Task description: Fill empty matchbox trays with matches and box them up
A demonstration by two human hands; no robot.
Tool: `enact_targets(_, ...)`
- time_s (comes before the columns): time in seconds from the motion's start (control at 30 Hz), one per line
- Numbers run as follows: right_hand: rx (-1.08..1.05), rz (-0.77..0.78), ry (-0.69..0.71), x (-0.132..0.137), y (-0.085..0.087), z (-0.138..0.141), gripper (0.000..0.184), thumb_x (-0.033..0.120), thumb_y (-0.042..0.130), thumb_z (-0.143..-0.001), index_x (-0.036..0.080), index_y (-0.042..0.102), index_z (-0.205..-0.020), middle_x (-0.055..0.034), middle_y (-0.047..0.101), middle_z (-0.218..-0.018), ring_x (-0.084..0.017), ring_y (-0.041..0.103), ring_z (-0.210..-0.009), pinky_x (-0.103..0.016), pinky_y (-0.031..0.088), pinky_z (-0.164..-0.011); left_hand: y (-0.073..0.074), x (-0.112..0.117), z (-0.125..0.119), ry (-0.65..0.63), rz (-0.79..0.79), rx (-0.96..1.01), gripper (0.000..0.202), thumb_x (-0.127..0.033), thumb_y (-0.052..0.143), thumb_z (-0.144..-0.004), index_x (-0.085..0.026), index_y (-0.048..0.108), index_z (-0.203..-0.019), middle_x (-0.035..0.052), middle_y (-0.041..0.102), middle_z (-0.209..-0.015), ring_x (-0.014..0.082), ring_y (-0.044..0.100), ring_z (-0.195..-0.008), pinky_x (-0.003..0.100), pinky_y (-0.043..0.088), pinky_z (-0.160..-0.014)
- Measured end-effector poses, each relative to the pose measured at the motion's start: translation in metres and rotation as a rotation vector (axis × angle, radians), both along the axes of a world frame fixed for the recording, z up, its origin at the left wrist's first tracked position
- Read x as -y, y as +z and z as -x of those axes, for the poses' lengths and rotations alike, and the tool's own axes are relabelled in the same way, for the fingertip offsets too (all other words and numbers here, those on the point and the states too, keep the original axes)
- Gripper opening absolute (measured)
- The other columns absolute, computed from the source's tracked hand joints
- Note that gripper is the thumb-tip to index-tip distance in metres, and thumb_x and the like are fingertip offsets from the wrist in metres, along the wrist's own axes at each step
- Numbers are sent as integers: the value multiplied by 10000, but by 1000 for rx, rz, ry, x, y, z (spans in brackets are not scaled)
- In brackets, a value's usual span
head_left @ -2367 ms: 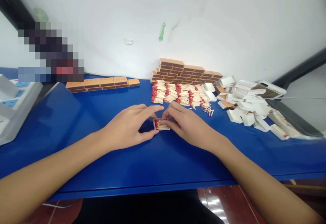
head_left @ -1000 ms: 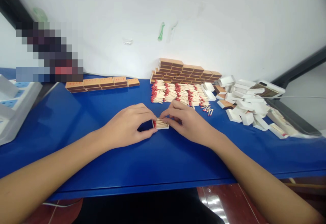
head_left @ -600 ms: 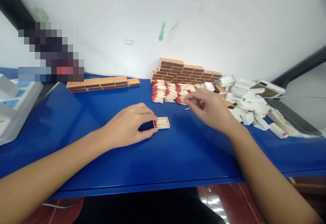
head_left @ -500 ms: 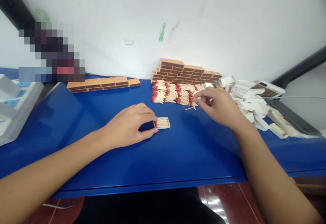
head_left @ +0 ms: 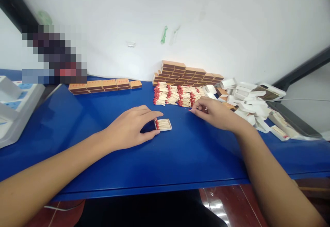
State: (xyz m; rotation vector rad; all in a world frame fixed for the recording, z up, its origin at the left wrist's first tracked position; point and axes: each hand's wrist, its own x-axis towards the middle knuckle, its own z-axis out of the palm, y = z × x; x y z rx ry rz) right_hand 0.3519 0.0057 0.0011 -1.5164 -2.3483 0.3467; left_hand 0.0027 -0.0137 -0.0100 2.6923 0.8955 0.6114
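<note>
A small white matchbox tray (head_left: 163,125) full of red-tipped matches lies on the blue table (head_left: 108,165). My left hand (head_left: 131,125) holds the tray's left end between thumb and fingers. My right hand (head_left: 215,112) rests to the right, fingers pinched on loose matches at the near edge of the pile of matches (head_left: 180,95). What the fingertips hold is mostly hidden.
A stack of brown matchbox sleeves (head_left: 187,73) stands against the white wall. A row of closed matchboxes (head_left: 104,84) lies at the back left. A heap of empty white trays (head_left: 249,105) is at the right. A white device (head_left: 12,108) sits at the far left.
My right hand left the tray and moved right to the match pile, then came down on the loose matches. The left hand stayed on the tray.
</note>
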Motion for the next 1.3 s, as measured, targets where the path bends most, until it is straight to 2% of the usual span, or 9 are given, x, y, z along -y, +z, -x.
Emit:
enact_targets(0.2, 27, -36, -272, 4, 16, -48, 303, 498, 611, -965, 216, 657, -864, -92, 681, -803, -247, 602, -713, -382, 435, -672, -1, 1, 1, 12, 17, -3, 477, -388, 667, -1030, -228, 612, -1476, 75, 754, -1208, 250, 699, -1109, 417, 581, -978)
enact_targets(0.33, 74, 84, -230, 12, 21, -66, 268, 459, 590, -966, 230, 632, -832, -115, 692, -825, -248, 587, -729, -394, 427, -686, -2, 0, 2, 3, 12, -3, 486, -386, 663, -1032, -223, 602, -1487, 77, 752, -1210, 252, 696, -1120, 425, 578, -993)
enact_targets(0.5, 94, 227, -239, 21, 22, -67, 342, 541, 556, -976, 239, 617, -828, -67, 615, -744, -220, 516, -680, -369, 414, -647, -3, -1, 3, 10, 12, -3, 499, -402, 666, -1031, -231, 597, -1495, 77, 752, -1212, 251, 697, -1108, 425, 583, -981)
enact_targets(0.63, 86, 322, -215, 20, 18, -70, 465, 674, 587, -944, 234, 646, -806, -71, 629, -765, -227, 537, -714, -376, 434, -680, -3, 0, 3, 7, 9, 5, 491, -393, 668, -1031, -228, 601, -1489, 75, 750, -1208, 248, 697, -1106, 419, 583, -983)
enact_targets(0.83, 49, 291, -237, 15, 13, -76, 481, 694, 707, -859, 224, 729, -955, -86, 653, -867, -248, 583, -797, -393, 463, -740, -1, 1, 2, 10, 8, -1, 485, -394, 670, -1029, -237, 603, -1484, 70, 748, -1190, 248, 702, -1093, 399, 583, -962)
enact_targets(0.97, 38, 310, -218, 12, 11, -79, 561, 762, 702, -843, 235, 774, -1023, -96, 682, -918, -246, 582, -813, -394, 458, -757, -1, 1, 3, 18, 8, -11, 486, -396, 667, -1030, -246, 601, -1487, 71, 750, -1191, 251, 707, -1090, 395, 583, -952)
enact_targets(1.3, 30, 323, -285, 14, 12, -75, 660, 872, 690, -795, 218, 736, -871, -73, 649, -766, -220, 542, -720, -380, 411, -676, -3, 0, 3, 10, 9, -3, 492, -400, 670, -1028, -235, 605, -1487, 66, 746, -1178, 245, 699, -1081, 401, 580, -950)
